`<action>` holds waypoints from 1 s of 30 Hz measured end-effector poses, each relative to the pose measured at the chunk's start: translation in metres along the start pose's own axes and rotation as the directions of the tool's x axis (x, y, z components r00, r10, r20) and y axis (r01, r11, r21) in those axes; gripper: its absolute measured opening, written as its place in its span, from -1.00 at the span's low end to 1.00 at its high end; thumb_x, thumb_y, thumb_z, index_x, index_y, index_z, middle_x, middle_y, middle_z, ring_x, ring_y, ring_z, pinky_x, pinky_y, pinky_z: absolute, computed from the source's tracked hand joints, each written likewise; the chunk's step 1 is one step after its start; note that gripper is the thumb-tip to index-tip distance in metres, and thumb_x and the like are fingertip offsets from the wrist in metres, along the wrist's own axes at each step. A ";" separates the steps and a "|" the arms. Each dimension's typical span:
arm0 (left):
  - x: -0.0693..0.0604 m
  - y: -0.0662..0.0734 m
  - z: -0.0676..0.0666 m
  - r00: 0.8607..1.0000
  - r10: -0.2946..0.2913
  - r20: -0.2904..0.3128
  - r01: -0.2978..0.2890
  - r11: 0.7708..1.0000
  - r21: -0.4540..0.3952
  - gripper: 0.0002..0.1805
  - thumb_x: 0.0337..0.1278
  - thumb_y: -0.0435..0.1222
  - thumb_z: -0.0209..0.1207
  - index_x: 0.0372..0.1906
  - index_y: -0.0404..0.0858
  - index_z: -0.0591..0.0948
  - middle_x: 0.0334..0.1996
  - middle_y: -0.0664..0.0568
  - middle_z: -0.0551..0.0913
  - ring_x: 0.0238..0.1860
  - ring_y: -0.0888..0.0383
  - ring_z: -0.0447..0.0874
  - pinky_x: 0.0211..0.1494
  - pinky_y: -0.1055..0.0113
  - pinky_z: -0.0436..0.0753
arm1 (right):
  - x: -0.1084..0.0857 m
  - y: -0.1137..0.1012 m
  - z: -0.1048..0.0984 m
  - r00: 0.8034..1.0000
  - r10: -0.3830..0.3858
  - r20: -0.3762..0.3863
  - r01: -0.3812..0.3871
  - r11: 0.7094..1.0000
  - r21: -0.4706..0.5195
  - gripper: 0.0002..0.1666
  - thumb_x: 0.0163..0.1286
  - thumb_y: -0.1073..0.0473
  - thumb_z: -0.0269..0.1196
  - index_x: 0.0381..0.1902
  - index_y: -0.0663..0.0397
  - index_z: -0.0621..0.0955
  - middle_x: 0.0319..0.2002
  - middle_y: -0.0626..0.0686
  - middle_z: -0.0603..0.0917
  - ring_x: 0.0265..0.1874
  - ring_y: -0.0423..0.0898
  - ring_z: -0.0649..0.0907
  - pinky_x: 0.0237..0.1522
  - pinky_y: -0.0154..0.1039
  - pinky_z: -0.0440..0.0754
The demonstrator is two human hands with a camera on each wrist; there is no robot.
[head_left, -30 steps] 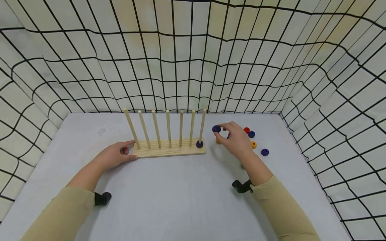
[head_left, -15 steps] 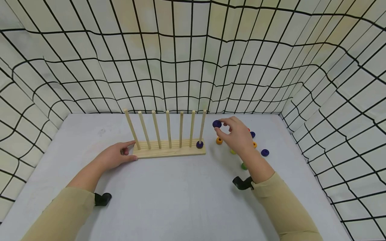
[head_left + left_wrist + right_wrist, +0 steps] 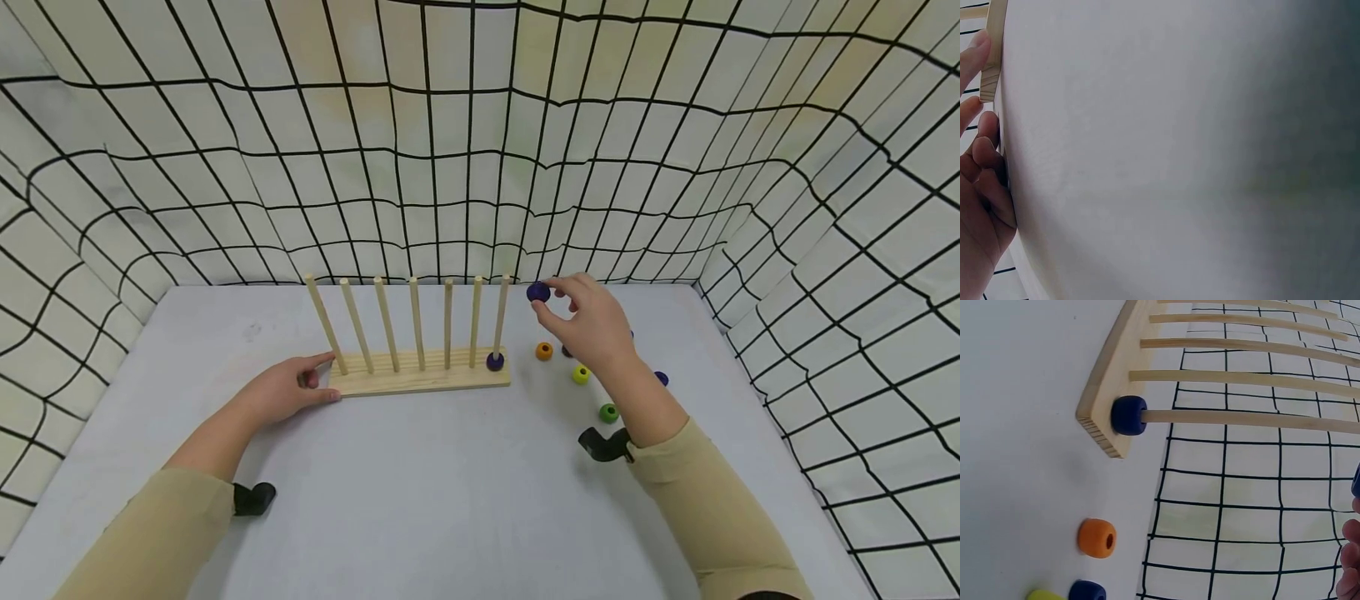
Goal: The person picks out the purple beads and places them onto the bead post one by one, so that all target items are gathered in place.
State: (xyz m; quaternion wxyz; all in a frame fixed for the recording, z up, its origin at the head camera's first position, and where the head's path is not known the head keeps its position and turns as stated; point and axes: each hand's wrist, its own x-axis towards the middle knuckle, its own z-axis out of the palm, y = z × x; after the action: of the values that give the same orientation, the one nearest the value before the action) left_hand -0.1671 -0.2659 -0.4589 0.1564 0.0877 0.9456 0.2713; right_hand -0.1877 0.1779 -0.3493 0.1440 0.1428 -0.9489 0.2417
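Note:
A wooden peg board [image 3: 420, 381] with several upright pegs stands on the table. My left hand [image 3: 281, 388] holds its left end between thumb and fingers; in the left wrist view the thumb [image 3: 975, 55] lies against the board's end [image 3: 992, 56]. One dark blue bead [image 3: 495, 362] sits at the foot of the rightmost peg [image 3: 501, 321]. To the right of that peg's top, my right hand [image 3: 592, 325] pinches another dark blue bead [image 3: 537, 292] in the air, apart from the peg. Only an edge of this held bead [image 3: 1356, 482] shows in the right wrist view.
Right of the board lie an orange bead [image 3: 543, 351], a yellow bead [image 3: 581, 374], a green bead [image 3: 609, 412] and a blue bead [image 3: 662, 378]. My right hand and forearm partly hide other beads. Black netting over white cloth [image 3: 450, 183] rises behind the table.
My right hand has risen with the dark blue bead to about the height of the peg tops, uncovering the orange, yellow and green beads. My left hand stays at the board's end.

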 end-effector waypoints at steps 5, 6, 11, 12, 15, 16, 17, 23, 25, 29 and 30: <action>0.000 -0.001 0.000 1.000 -0.002 -0.001 0.002 1.000 0.004 -0.03 0.10 0.17 0.32 0.46 -0.33 0.31 -0.31 0.01 0.45 -0.31 0.09 0.36 -0.24 0.19 0.32 | 0.004 -0.007 -0.006 1.000 -0.015 -0.004 0.015 1.000 0.003 -0.50 0.39 -0.15 0.25 0.16 -0.02 0.63 -0.09 -0.04 0.61 -0.21 -0.07 0.54 -0.27 -0.17 0.52; 0.000 -0.001 0.000 1.000 -0.001 0.000 0.001 1.000 0.004 -0.03 0.10 0.17 0.32 0.46 -0.33 0.31 -0.31 0.01 0.45 -0.31 0.09 0.36 -0.24 0.19 0.32 | 0.004 -0.008 -0.007 1.000 -0.018 -0.005 0.018 1.000 0.001 -0.49 0.39 -0.15 0.25 0.17 -0.02 0.62 -0.09 -0.04 0.61 -0.21 -0.07 0.54 -0.27 -0.17 0.52; 0.000 -0.001 0.000 1.000 0.010 0.003 -0.010 1.000 -0.001 -0.04 0.11 0.15 0.32 0.46 -0.34 0.30 -0.32 0.01 0.44 -0.32 0.10 0.36 -0.24 0.19 0.32 | 0.007 -0.012 -0.010 1.000 -0.025 -0.011 0.025 1.000 -0.011 -0.47 0.39 -0.16 0.25 0.18 -0.01 0.62 -0.10 -0.04 0.60 -0.20 -0.08 0.54 -0.26 -0.18 0.53; 0.000 -0.001 0.000 1.000 0.012 0.003 -0.012 1.000 -0.001 -0.04 0.11 0.15 0.32 0.46 -0.34 0.30 -0.32 0.01 0.44 -0.33 0.10 0.36 -0.25 0.19 0.32 | 0.007 -0.013 -0.010 0.999 -0.028 -0.015 0.028 1.000 -0.009 -0.48 0.39 -0.15 0.25 0.17 -0.01 0.62 -0.10 -0.04 0.60 -0.20 -0.08 0.54 -0.26 -0.19 0.53; 0.000 -0.001 0.000 1.000 0.014 0.000 -0.014 1.000 0.000 -0.04 0.10 0.16 0.32 0.46 -0.34 0.30 -0.32 0.01 0.44 -0.33 0.10 0.35 -0.25 0.19 0.32 | 0.009 -0.016 -0.010 0.999 -0.042 -0.030 0.042 0.999 0.005 -0.50 0.39 -0.14 0.26 0.16 -0.02 0.64 -0.12 -0.04 0.61 -0.21 -0.08 0.54 -0.26 -0.20 0.51; 0.000 -0.001 0.000 1.000 0.013 0.000 -0.013 1.000 0.000 -0.04 0.10 0.16 0.32 0.46 -0.34 0.31 -0.32 0.01 0.44 -0.33 0.10 0.35 -0.25 0.19 0.32 | 0.009 -0.018 -0.010 0.998 -0.046 -0.035 0.047 0.999 0.010 -0.51 0.39 -0.13 0.26 0.15 -0.03 0.64 -0.13 -0.04 0.61 -0.21 -0.08 0.54 -0.26 -0.20 0.51; 0.000 -0.001 -0.001 1.000 0.010 0.000 -0.010 1.000 -0.001 -0.03 0.10 0.16 0.32 0.46 -0.33 0.30 -0.32 0.01 0.44 -0.33 0.10 0.35 -0.25 0.19 0.32 | 0.010 -0.019 -0.010 0.998 -0.052 -0.040 0.053 0.998 0.017 -0.52 0.39 -0.12 0.27 0.15 -0.03 0.64 -0.13 -0.04 0.61 -0.21 -0.07 0.54 -0.26 -0.20 0.50; -0.002 0.001 0.000 1.000 0.008 -0.003 -0.008 1.000 -0.006 -0.03 0.10 0.16 0.32 0.46 -0.34 0.30 -0.33 0.00 0.44 -0.33 0.10 0.35 -0.26 0.20 0.32 | 0.012 -0.028 -0.009 0.996 -0.065 -0.054 0.068 0.995 0.067 -0.53 0.38 -0.11 0.28 0.14 -0.02 0.65 -0.12 -0.03 0.62 -0.21 -0.05 0.56 -0.25 -0.19 0.50; -0.002 0.001 0.000 1.000 0.002 -0.005 -0.003 1.000 -0.005 -0.04 0.10 0.16 0.33 0.46 -0.32 0.31 -0.32 0.01 0.44 -0.33 0.10 0.35 -0.25 0.20 0.32 | 0.013 -0.030 -0.008 0.996 -0.070 -0.060 0.075 0.994 0.079 -0.53 0.38 -0.11 0.28 0.15 -0.02 0.64 -0.12 -0.04 0.62 -0.21 -0.06 0.56 -0.25 -0.20 0.50; -0.002 0.002 0.000 1.000 -0.002 -0.006 0.002 1.000 -0.008 -0.05 0.11 0.14 0.33 0.46 -0.33 0.31 -0.32 0.00 0.44 -0.33 0.09 0.35 -0.26 0.19 0.32 | 0.014 -0.034 -0.006 0.995 -0.076 -0.064 0.082 0.992 0.096 -0.52 0.39 -0.12 0.27 0.16 -0.04 0.64 -0.13 -0.05 0.61 -0.22 -0.07 0.56 -0.24 -0.20 0.51; -0.002 0.002 0.000 1.000 -0.003 -0.006 0.003 1.000 -0.008 -0.05 0.11 0.13 0.33 0.46 -0.33 0.31 -0.32 -0.01 0.44 -0.33 0.09 0.36 -0.25 0.19 0.32 | 0.015 -0.034 -0.005 0.995 -0.076 -0.066 0.083 0.992 0.098 -0.53 0.39 -0.12 0.27 0.15 -0.04 0.65 -0.14 -0.05 0.60 -0.23 -0.07 0.56 -0.24 -0.21 0.52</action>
State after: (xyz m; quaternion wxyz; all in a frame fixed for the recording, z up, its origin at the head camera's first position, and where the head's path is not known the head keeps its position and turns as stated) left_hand -0.1654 -0.2650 -0.4570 0.1541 0.0850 0.9452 0.2750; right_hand -0.1887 0.1487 -0.3258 0.1755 0.1799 -0.9242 0.2875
